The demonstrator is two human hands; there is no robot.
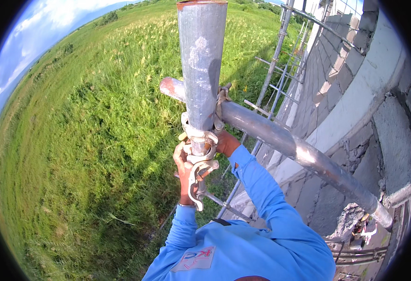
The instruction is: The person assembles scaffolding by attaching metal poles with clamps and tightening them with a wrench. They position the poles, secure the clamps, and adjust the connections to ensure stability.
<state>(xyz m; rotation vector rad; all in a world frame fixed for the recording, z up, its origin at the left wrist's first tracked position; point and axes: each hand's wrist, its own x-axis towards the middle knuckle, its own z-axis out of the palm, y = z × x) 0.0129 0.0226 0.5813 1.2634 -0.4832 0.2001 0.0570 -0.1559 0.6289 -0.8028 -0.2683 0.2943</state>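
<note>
An upright grey steel scaffold pole (200,61) stands in front of me, rust showing on its top rim. A scaffold clamp (200,136) sits around its lower part, with a hooked jaw hanging open beneath. My left hand (184,161) is closed on the clamp from the left, fingers curled against it. On the other side, my right hand (227,143) reaches in behind the pole at clamp height; its fingers are hidden. A slanting scaffold tube (285,140) crosses behind the pole just above my hands, and another coupler (221,105) sits at that crossing.
Tall green grass (98,140) spreads far below on the left. To the right runs a grey block wall (327,187) with a pale concrete beam (355,103). More scaffold tubes (278,51) rise along the wall. Long poles or planks (360,257) lie at lower right.
</note>
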